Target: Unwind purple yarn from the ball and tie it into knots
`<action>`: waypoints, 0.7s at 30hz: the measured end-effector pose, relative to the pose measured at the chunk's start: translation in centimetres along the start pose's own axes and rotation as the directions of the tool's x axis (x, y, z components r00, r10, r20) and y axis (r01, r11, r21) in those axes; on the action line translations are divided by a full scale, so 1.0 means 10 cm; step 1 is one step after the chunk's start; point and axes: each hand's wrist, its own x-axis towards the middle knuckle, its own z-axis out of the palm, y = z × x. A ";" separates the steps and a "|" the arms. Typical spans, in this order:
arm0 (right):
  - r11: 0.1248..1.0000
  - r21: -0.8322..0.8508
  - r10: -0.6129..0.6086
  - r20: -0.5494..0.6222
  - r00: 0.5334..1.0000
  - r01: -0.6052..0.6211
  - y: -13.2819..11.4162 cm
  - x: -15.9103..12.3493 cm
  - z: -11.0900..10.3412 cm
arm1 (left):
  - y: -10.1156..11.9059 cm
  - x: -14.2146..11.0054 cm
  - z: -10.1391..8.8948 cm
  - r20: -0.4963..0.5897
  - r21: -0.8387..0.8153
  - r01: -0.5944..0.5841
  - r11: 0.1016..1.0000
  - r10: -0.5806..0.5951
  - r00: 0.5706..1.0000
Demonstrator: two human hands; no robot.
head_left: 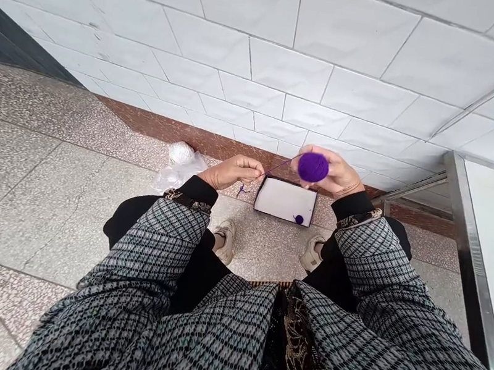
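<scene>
A purple ball of yarn is held up in my right hand, whose fingers wrap behind it. From the ball a strand of purple yarn runs left to my left hand. The fingertips of that hand pinch the strand. Below and between the hands, a shallow dark-edged tray with a white inside lies on the floor. A small dark purple ball of yarn rests in its near right corner.
Left of the tray, a white ball of yarn and a clear plastic bag lie on the floor. A purple yarn scrap is beside the tray. A white-topped table with a metal frame stands right; a tiled wall rises ahead.
</scene>
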 end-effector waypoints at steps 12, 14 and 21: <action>0.977 0.148 -0.042 -0.584 0.811 0.157 0.04 0.17 0.05 | -0.16 -0.12 0.20 -0.080 0.301 0.081 0.950 -0.060 0.995; 0.969 0.142 -0.067 -0.634 0.770 0.201 0.01 0.19 0.06 | -0.23 -0.15 0.24 -0.130 0.296 0.134 0.946 -0.099 0.987; 0.978 -0.204 -0.163 -0.854 0.493 -0.031 0.07 0.33 -0.03 | -0.26 -0.35 0.52 0.013 0.404 0.118 0.907 -0.134 0.991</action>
